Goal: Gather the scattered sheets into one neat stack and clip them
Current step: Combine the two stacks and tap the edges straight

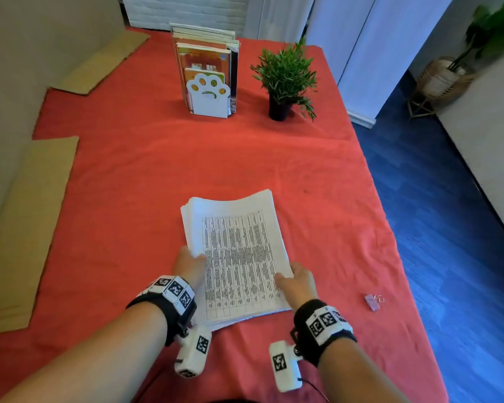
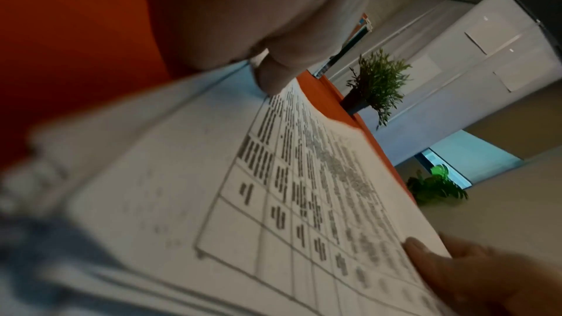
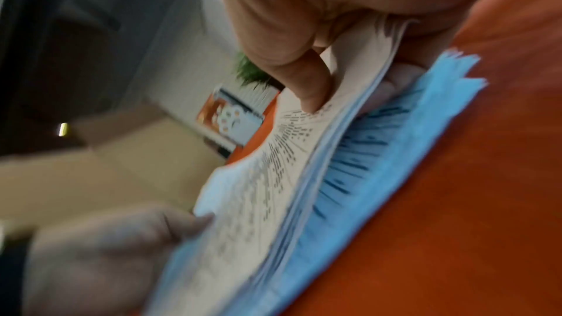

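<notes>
A stack of printed sheets [image 1: 239,251] with a table on top is held just above the red tablecloth, its edges slightly uneven. My left hand [image 1: 190,266] grips the stack's left edge, thumb on top [image 2: 273,73]. My right hand [image 1: 297,282] pinches the right edge, thumb on the top sheet [image 3: 310,90] and fingers underneath. In the right wrist view the sheets [image 3: 273,189] fan apart along that edge. A small pink binder clip [image 1: 372,302] lies on the cloth to the right of my right hand, apart from both hands.
A paw-shaped bookend with books [image 1: 208,80] and a small potted plant [image 1: 285,80] stand at the back of the table. Cardboard pieces [image 1: 24,228] lie along the left side. The table's right edge [image 1: 396,228] drops to a blue floor.
</notes>
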`<action>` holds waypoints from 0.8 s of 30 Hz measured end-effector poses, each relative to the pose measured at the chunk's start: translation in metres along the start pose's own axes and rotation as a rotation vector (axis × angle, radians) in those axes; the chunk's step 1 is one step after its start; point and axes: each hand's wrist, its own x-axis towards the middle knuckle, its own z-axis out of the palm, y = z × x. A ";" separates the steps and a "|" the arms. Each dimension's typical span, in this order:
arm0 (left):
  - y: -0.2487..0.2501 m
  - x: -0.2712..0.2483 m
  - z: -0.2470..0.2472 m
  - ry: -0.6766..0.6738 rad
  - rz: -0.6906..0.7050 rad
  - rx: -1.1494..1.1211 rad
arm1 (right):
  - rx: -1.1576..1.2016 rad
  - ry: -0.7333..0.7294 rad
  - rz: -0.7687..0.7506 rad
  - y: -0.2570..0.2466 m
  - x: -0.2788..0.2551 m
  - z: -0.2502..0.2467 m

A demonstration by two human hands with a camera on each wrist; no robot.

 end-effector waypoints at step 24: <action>0.017 -0.039 -0.036 -0.136 0.570 -0.555 | 0.475 0.151 -0.447 -0.051 -0.031 -0.008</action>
